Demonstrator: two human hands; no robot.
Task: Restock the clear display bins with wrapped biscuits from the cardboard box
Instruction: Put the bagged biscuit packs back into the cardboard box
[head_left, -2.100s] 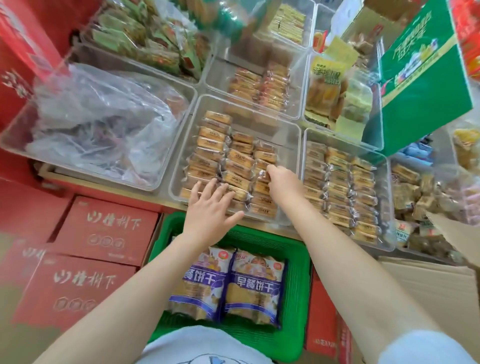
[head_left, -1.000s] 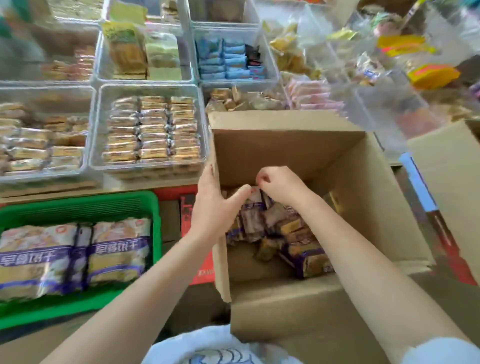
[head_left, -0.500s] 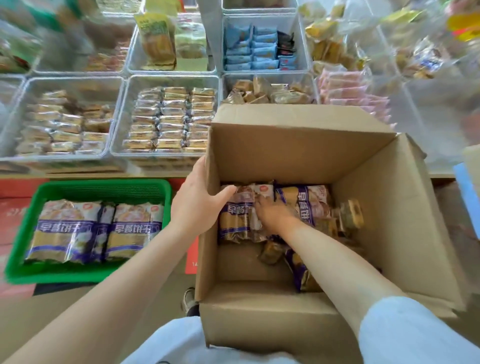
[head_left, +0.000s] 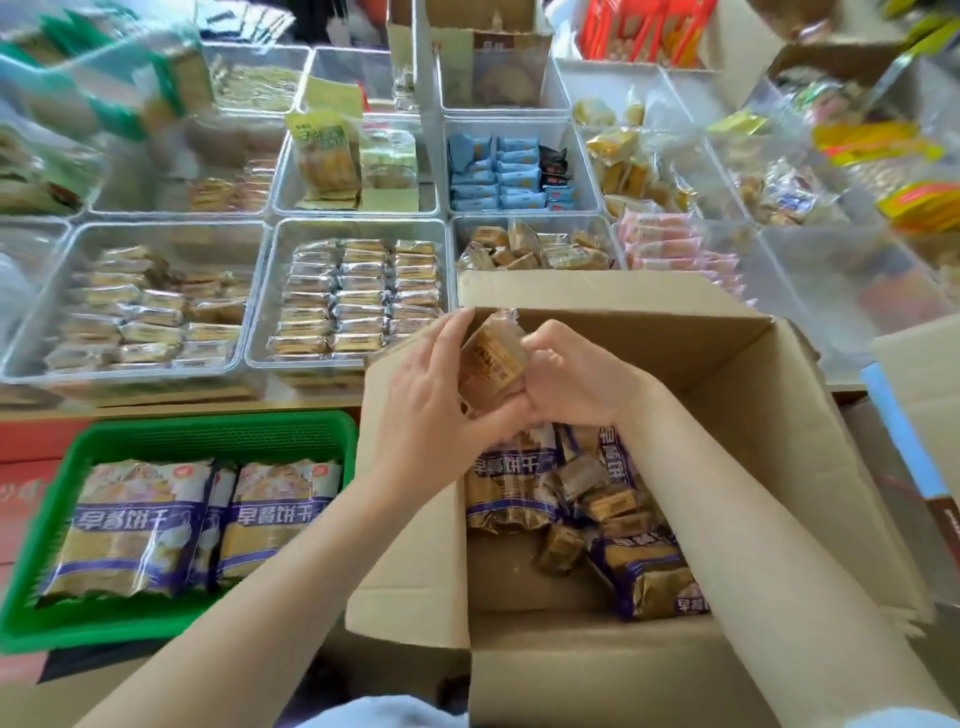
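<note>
Above the box (head_left: 779, 415), both hands grasp one biscuit (head_left: 488, 358): left hand (head_left: 431, 410) cups it, right hand (head_left: 566, 379) pinches it (two big packs lie in the green basket (head_left: 208, 431)).

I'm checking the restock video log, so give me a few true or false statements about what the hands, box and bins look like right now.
1. Both hands, left hand and right hand, hold a small wrapped biscuit. True.
2. The biscuit is held inside a clear bin. False: it is above the open cardboard box.
3. The green basket holds large purple-banded packs. True.
4. The cardboard box is empty. False: packs and small biscuits lie in it.
</note>
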